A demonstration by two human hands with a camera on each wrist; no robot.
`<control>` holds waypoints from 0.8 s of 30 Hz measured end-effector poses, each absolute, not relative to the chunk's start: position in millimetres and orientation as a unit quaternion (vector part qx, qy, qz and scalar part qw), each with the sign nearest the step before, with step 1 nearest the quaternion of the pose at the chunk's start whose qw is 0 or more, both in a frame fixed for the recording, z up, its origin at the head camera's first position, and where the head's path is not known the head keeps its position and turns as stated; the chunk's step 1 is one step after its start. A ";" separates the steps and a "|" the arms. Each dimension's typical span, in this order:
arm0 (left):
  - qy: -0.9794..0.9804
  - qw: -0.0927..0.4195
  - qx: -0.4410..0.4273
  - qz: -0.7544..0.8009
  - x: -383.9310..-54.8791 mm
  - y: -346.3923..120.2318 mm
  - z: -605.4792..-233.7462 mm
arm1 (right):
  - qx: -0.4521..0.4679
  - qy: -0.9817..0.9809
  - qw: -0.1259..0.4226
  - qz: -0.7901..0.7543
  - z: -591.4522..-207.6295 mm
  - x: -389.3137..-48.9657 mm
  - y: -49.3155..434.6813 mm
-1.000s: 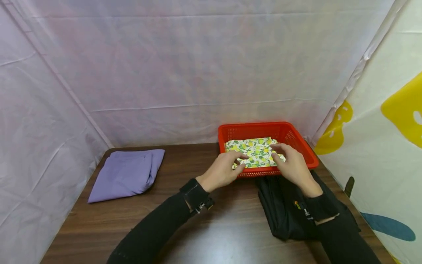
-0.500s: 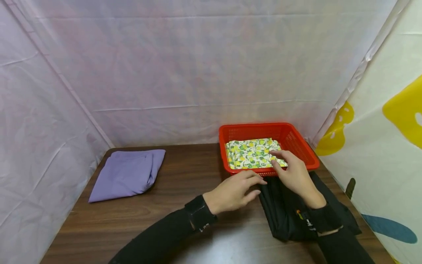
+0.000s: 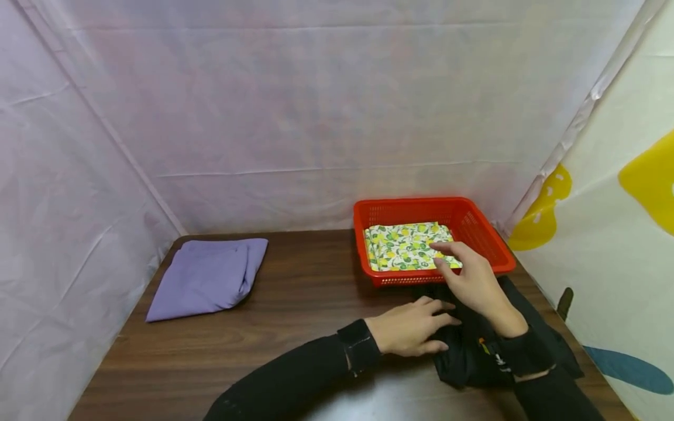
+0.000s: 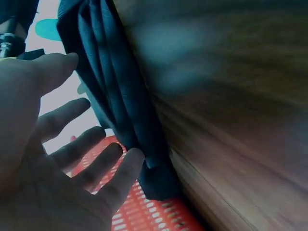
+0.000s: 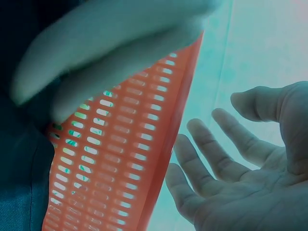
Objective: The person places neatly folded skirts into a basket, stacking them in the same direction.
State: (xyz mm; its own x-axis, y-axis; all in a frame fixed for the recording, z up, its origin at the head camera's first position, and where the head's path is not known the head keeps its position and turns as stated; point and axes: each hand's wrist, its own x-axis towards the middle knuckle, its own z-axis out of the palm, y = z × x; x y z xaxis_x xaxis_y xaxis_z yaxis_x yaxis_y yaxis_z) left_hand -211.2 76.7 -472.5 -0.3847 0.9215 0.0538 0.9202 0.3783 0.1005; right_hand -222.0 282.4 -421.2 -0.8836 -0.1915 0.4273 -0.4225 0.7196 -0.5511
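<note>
A: First entry, leftmost?
B: Folded purple cloth [image 3: 207, 278], one. Lies flat on the dark wood-grain table [image 3: 310, 275], well apart from the left hand, on its left and a little farther from the person.
A: Next?
B: Left hand [image 3: 413, 330], black strap [image 3: 360, 346] at the wrist. Fingers spread and loosely bent, thumb apart, holding nothing. It is just beside the near-left edge of a black cloth; whether the fingertips touch that edge cannot be told.
A: Beyond the left hand?
B: Folded lemon-print cloth [image 3: 405, 248], white with yellow and green, lying in a red plastic basket [image 3: 476, 234]. Slotted walls. Both sit past the left fingertips, the basket standing against the black cloth's far end.
A: Then the right hand [image 3: 476, 286]?
B: Thumb and fingers well parted, holding nothing. Fingertips over the basket's near rim and, in the head view, across the lemon-print cloth's right corner; contact cannot be told.
A: Under it?
B: The black cloth [image 4: 120, 96], folded in long pleats, below the right wrist and to the right of the left fingers.
A: Last, far right?
B: White sheeting with yellow printed shapes [image 3: 653, 181] and one blue printed oval [image 3: 629, 369], to the right of the right hand.
</note>
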 end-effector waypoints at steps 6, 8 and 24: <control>0.835 0.046 0.548 0.008 -217.4 91.8 -475.2 | 0.162 -0.916 0.146 0.336 -420.0 -221.1 279.7; 0.835 0.052 0.548 0.006 -218.7 93.0 -475.0 | 0.157 -0.918 0.142 0.336 -419.9 -220.9 279.2; 0.830 0.057 0.553 0.045 -217.0 46.5 -476.3 | 0.198 -0.910 0.174 0.319 -429.9 -219.1 272.2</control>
State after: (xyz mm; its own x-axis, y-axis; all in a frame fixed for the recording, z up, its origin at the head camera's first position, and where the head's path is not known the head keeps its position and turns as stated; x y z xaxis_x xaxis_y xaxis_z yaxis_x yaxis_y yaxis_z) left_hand -217.0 46.5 -476.3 -0.3824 0.9229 -0.0456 0.9126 0.3849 0.1375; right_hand -219.1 272.2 -429.9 -0.8612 -0.2491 0.4430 -0.4712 0.7182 -0.5120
